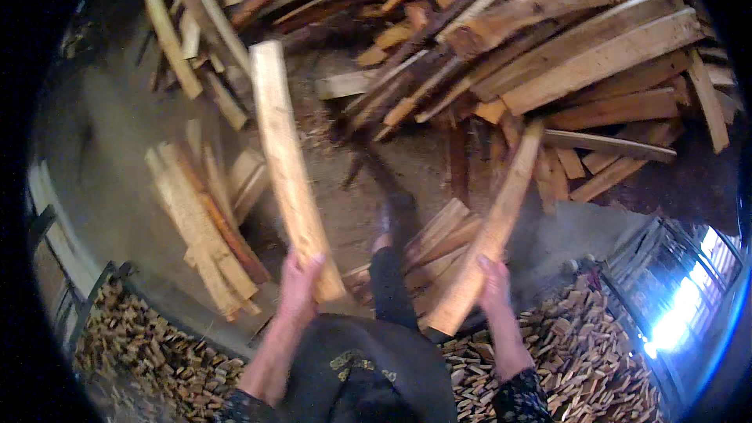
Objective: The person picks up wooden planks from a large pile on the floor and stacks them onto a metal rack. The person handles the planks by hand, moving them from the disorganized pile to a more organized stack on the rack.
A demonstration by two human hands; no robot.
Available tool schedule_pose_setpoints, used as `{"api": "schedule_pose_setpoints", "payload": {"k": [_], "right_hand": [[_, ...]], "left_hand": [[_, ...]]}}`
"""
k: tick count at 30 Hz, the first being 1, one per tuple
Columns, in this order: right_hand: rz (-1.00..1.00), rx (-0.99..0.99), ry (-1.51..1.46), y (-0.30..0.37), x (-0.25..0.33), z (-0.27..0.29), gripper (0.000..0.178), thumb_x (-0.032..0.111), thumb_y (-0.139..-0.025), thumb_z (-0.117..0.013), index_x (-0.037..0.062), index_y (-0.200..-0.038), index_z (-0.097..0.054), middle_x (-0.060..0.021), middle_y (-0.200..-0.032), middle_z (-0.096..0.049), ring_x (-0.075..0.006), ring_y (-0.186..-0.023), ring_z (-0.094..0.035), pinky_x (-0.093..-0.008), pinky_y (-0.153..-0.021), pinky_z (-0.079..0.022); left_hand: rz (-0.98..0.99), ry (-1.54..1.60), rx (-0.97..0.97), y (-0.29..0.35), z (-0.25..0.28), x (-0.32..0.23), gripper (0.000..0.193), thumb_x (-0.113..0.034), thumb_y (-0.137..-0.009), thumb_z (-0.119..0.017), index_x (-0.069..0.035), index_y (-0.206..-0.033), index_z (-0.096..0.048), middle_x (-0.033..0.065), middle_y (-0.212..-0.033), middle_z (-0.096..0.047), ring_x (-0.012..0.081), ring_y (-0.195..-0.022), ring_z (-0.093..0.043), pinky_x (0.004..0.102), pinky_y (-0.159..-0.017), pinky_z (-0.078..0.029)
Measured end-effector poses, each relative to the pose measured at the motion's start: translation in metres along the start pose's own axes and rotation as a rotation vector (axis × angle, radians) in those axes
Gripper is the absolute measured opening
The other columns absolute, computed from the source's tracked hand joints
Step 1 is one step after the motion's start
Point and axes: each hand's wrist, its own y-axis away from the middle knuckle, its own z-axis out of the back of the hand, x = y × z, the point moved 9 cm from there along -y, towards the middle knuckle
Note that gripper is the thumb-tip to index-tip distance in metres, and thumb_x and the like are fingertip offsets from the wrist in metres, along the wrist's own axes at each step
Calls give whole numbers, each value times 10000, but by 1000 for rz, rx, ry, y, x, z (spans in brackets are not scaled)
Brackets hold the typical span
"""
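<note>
Background was a dim space with a dirt floor (337,180); a big heap of loose planks (603,55) filled the top and right, and small chopped wood (149,337) was piled at lower left and lower right. Work looked partway: two planks up in the hands, neither laid down, plenty of loose ones left in the heap. A small bundle (204,227) lay at left, a few other planks (442,239) between the hands; couldn't tell if those were done. Left hand (298,286) was clamped round the near end of the left plank (286,157), fingers partly hidden. Right hand (493,290) gripped the right plank (493,235) by its outer edge, below mid-length; fingers mostly hidden, exact closure unclear.
</note>
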Motion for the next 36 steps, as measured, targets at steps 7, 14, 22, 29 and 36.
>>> {"api": "schedule_pose_setpoints", "payload": {"k": [7, 14, 22, 29, 36], "right_hand": [[-403, 115, 504, 106, -124, 155, 290, 145, -796, -533, 29, -1056, -479, -62, -875, -556, -175, -753, -556, -317, -691, -486], [-196, 240, 623, 57, -112, 10, 445, 260, -835, -538, 18, -1192, -424, -74, -1012, -560, -151, -892, -536, -272, -761, -435], [150, 425, 384, -18, 2, -185, 421, 158, -840, -502, 25, -1222, -386, -87, -1062, -515, -139, -888, -534, -244, -732, -447], [329, 143, 396, -127, 114, -239, 648, 265, -759, -622, 28, -1274, -308, -89, -1098, -489, -152, -934, -502, -275, -773, -419], [508, -177, 437, -142, 138, -276, 675, 223, -632, -728, -53, -1122, -355, -170, -1102, -456, -238, -974, -464, -314, -856, -367]], "left_hand": [[159, -27, 194, 98, -4, 63, 346, -117, -763, -604, -6, -1068, -485, 37, -915, -563, 96, -797, -522, 256, -721, -449], [239, -142, 257, 113, 7, 86, 314, -103, -763, -602, -6, -1042, -495, 37, -907, -567, 94, -799, -527, 247, -720, -446], [91, -408, -315, 102, 167, 63, 310, -48, -727, -537, -2, -1031, -495, 68, -880, -559, 157, -729, -535, 280, -665, -459], [-40, -755, -553, 25, 334, 92, 321, -98, -796, -547, 48, -1067, -455, 142, -962, -541, 209, -822, -534, 312, -736, -430], [-359, -694, -323, -79, 178, -25, 337, -60, -766, -541, 29, -1087, -491, 125, -1011, -547, 196, -925, -521, 293, -814, -402]]}}
